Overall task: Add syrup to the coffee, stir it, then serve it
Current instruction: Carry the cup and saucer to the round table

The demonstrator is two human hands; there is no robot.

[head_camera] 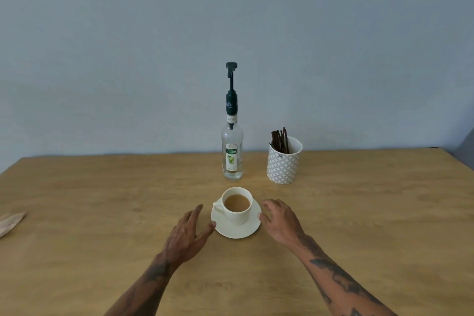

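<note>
Two bare hands frame a small saucer from either side, both forearms reaching in over the tabletop. The left hand [188, 235] lies with its fingers straight and loosely spread, pointing away from the person, and its thumb tip touches the left rim of the round cream-white ceramic saucer [237, 231]. The right hand [279, 220] sits at the opposite rim with its fingers relaxed and slightly bent, the thumb against the saucer's right edge; neither hand is wrapped round anything.

On the saucer stands a cream-white ceramic cup [237, 209], upright, its handle turned toward the left hand, filled nearly to the brim with pale brown milky coffee [236, 203].

Just beyond the cup, farther from the person, a tall clear glass syrup bottle [232, 154] stands upright with a green-and-white label and a dark green pump dispenser on its neck; the spout faces left. The bottle looks almost empty of colour, so how much syrup it holds I cannot tell.

To the right of the bottle, apart from it, is a white cylindrical pot with a grey lattice pattern [283, 165], holding a bunch of dark brown stir sticks [280, 141] that lean left.

All of this rests on a light brown wooden table [359, 213] set against a plain blue-grey wall [128, 46]. At the far left table edge lies a crumpled tan paper scrap [10, 222].
</note>
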